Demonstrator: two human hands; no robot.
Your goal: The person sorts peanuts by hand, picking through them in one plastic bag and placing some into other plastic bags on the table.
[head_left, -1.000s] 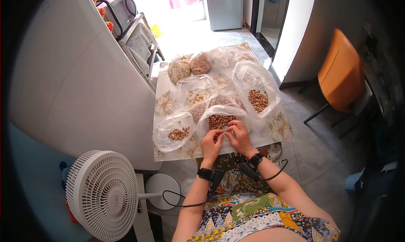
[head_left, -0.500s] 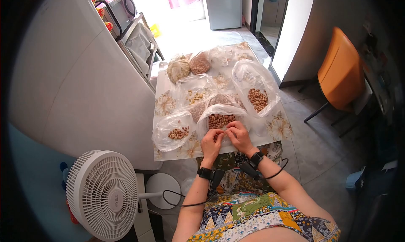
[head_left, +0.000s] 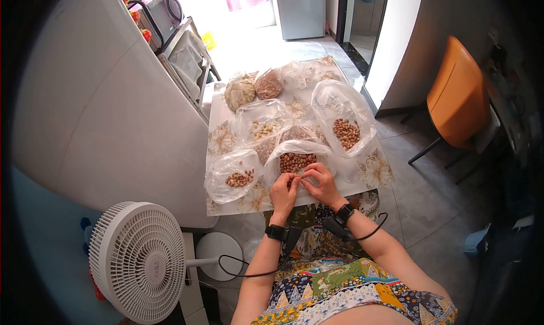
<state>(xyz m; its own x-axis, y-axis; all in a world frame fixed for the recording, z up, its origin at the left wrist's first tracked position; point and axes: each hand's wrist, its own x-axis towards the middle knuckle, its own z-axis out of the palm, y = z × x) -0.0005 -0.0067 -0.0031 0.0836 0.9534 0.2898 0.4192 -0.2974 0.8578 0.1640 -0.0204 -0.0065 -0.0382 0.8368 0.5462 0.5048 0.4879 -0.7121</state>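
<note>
My left hand [head_left: 284, 190] and my right hand [head_left: 321, 183] meet at the table's front edge, fingertips pinched together. Whatever they hold is too small to make out. Just beyond them lie reddish-brown nuts, likely peanuts [head_left: 297, 162], in an open clear plastic bag [head_left: 273, 165]. To the left, another open bag [head_left: 218, 192] contains a small pile of brown and paler nuts [head_left: 239, 179]. On the right, a larger open bag [head_left: 324, 95] has brown nuts [head_left: 347, 133] in it. Pale nuts [head_left: 262, 130] rest in a bag behind.
Two full bags, one pale [head_left: 239, 92] and one reddish [head_left: 268, 85], stand at the back of the flower-patterned table [head_left: 371, 169]. A white fan [head_left: 139, 262] is at my left. An orange chair [head_left: 458, 95] stands to the right, a refrigerator [head_left: 300, 10] farther off.
The fingers of my right hand have shifted slightly against my left fingertips. The bags and nuts look the same.
</note>
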